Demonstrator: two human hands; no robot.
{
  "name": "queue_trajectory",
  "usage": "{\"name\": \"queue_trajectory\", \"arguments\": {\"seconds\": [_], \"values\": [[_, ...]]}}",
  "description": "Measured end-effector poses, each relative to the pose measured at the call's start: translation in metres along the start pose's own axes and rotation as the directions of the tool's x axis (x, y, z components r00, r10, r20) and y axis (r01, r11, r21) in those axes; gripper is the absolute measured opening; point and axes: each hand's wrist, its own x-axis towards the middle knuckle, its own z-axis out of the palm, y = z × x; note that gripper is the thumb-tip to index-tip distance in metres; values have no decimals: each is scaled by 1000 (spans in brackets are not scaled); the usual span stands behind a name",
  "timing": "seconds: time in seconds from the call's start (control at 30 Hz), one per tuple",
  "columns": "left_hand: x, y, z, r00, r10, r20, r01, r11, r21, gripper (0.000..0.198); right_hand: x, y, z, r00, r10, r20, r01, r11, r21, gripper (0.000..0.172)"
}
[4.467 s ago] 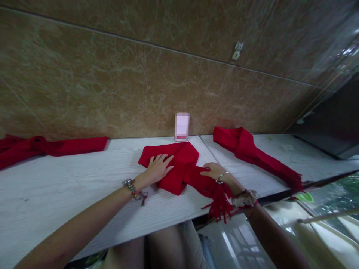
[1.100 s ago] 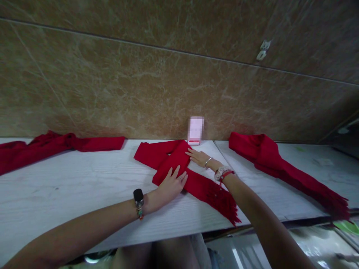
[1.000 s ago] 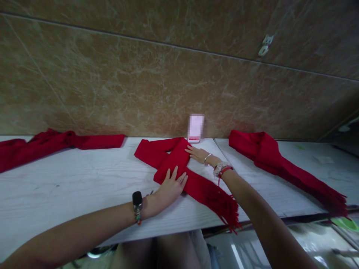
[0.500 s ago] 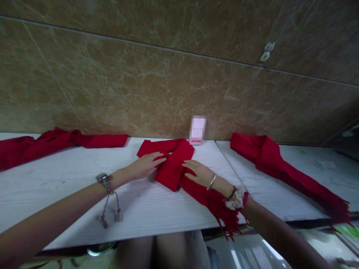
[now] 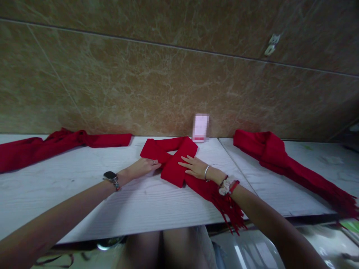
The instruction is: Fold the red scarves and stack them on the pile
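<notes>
A partly folded red fringed scarf (image 5: pixel 174 157) lies on the white table (image 5: pixel 84 186) in front of me. Its fringed end hangs over the near edge. My right hand (image 5: pixel 193 167) lies flat on the folded part with fingers stretched out. My left hand (image 5: pixel 143 166) rests at the scarf's left edge, fingers extended and touching the cloth. Neither hand grips anything that I can see.
Another red scarf (image 5: pixel 56 144) lies along the wall at the left, and a third red scarf (image 5: pixel 280 160) runs diagonally on the right tabletop. A small pink card (image 5: pixel 201 127) leans against the brown tiled wall behind the middle scarf.
My left hand slid from the folded part's top to its left edge. My right hand came back from the far corner and now lies flat on the fold.
</notes>
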Motion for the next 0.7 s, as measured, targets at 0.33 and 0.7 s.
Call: {"name": "queue_trajectory", "arguments": {"seconds": [0.33, 0.7], "values": [[0, 15, 0, 997, -11, -76, 8, 999, -36, 28, 3, 28, -3, 985, -12, -170, 12, 1000, -2, 41], [-2, 12, 6, 995, 96, -24, -94, 994, 56, 19, 14, 35, -3, 994, -38, -104, 35, 999, -33, 38]]}}
